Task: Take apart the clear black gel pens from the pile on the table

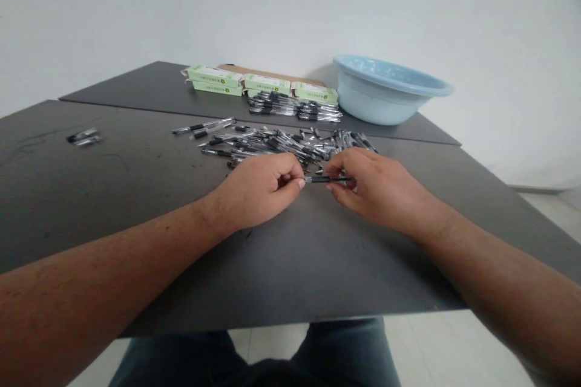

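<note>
As both hands [265,188] [379,187] pinch it, pen [320,179] between them, crosswise.

Dead centre, and both ends of the pen [320,179] vanish, swallowed by the fingers of the left hand [267,190] and right hand [376,187]! Those hands screen some of the pile of pens [281,142], too. Out at nine o'clock, a small cluster [86,134] blurs, too soft to count. Eleven o'clock: print on the green boxes [215,87], too tiny to read, with the brown board [233,70] mostly hidden behind. Two o'clock, the basin's [376,97] rim conceals its bottom. Forearms [113,272] run out of frame at eight and four, legs [349,354] at six.
</note>
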The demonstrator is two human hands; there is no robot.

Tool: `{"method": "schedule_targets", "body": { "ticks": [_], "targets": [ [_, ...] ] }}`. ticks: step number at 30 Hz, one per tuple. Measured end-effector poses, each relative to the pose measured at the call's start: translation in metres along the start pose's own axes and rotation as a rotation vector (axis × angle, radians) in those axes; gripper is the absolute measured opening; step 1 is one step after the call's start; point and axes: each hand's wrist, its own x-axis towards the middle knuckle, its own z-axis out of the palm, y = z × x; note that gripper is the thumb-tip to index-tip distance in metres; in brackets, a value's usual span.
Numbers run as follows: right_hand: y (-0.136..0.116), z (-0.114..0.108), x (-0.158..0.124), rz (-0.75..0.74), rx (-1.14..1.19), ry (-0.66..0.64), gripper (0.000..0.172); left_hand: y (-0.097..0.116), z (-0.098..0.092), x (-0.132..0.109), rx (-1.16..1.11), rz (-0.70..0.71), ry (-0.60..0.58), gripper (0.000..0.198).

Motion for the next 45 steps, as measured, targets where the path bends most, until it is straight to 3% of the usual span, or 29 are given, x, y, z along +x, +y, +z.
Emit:
{"method": "schedule_targets", "body": {
  "ticks": [3, 6, 12, 16, 23, 26, 38, 42, 45],
  "targets": [
    [0.0028, -0.0015, 0.0008, -0.059, -0.026, -0.007, 0.012, -0.0005, -0.0002, -0.0001, 0.005, -0.004, 0.0, 0.007],
    [0.0036, -0.0015, 0.0018, -0.082, -0.05, -0.047, 0.017, -0.0012, -0.0005, 0.0001, 0.007, -0.007, -0.003, 0.007],
    [0.0034, 0.0, 0.0009, -0.03, -0.012, -0.001, 0.025, -0.0014, 0.0003, -0.0001, 0.004, 0.0, 0.006, 0.007],
    [0.0038, -0.001, 0.0012, -0.058, -0.03, -0.033, 0.015, -0.0017, 0.0005, -0.0006, 0.006, 0.005, -0.001, 0.006],
    [0.0045, 0.0005, 0.0004, -0.024, 0.011, -0.024, 0.022, -0.0024, 0.0007, 0.0, -0.003, -0.003, -0.009, 0.007],
    [0.0045, 0.0006, 0.0004, -0.042, -0.005, -0.043, 0.015, -0.0026, 0.0008, 0.0, 0.0, -0.003, -0.014, 0.006],
    [0.0034, 0.0004, 0.0019, -0.047, 0.005, -0.089, 0.019, -0.0017, -0.0006, 0.0002, 0.011, 0.003, -0.034, 0.008],
    [0.0044, 0.0005, 0.0012, -0.024, 0.035, -0.05, 0.02, -0.0021, -0.0003, -0.0002, 0.016, 0.001, -0.03, 0.01],
    [0.0047, 0.0001, 0.0012, -0.02, 0.018, -0.071, 0.014, -0.0024, 0.0001, -0.0004, 0.024, -0.001, -0.039, 0.01]
  ]
}}
